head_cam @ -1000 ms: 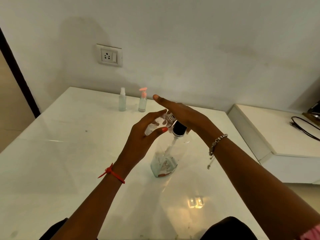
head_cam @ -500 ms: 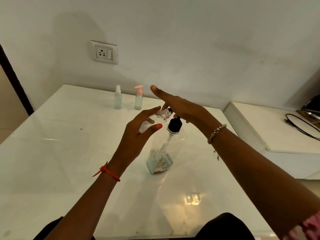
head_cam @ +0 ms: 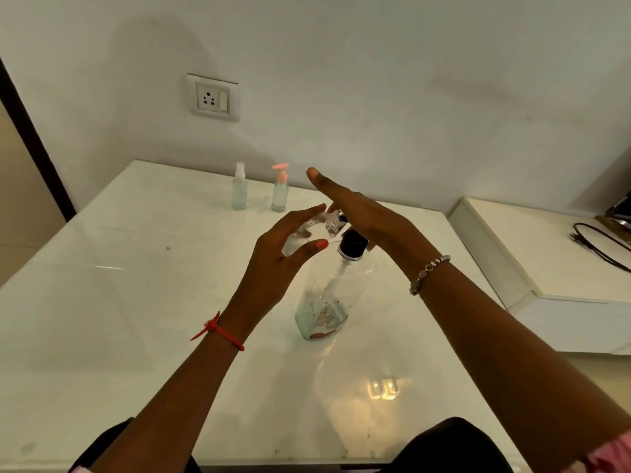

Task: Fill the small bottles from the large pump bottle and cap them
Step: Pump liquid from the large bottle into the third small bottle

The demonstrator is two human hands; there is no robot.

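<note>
**Pumping liquid into a small bottle held at the nozzle**

Head view: the large pump bottle [head_cam: 326, 295] stands upright near the middle of the white table [head_cam: 102, 319]. It is clear, and only a shallow layer of liquid shows at its base. The right hand [head_cam: 368, 220] lies flat over the pump head with straight fingers pointing far-left. Its grip is open, with the palm resting on the top above the black collar [head_cam: 353, 245]. The left hand [head_cam: 273, 257] comes in from the left with fingers and thumb curled round a small clear bottle [head_cam: 309, 230], so this grip is closed on that bottle. The bottle is tilted, with its mouth just beside the pump's spout. Whether liquid is flowing cannot be told.

Two more small bottles stand side by side at the far edge, well apart from the hands. One is a spray-top bottle [head_cam: 239, 191] and the other a pink-pump bottle [head_cam: 280, 192]. Both carry their tops and look at least partly filled. A wall socket [head_cam: 213, 97] sits above them, and a black cable [head_cam: 597, 244] lies on the white ledge [head_cam: 546, 261] to the right.

The step in hand looks like filling. Next, the palm should press straight down while the left hand holds the bottle mouth under the spout. With so little liquid in the large bottle, each stroke may deliver little. Once the small bottle is full enough it needs its cap, which is not visible here
</note>
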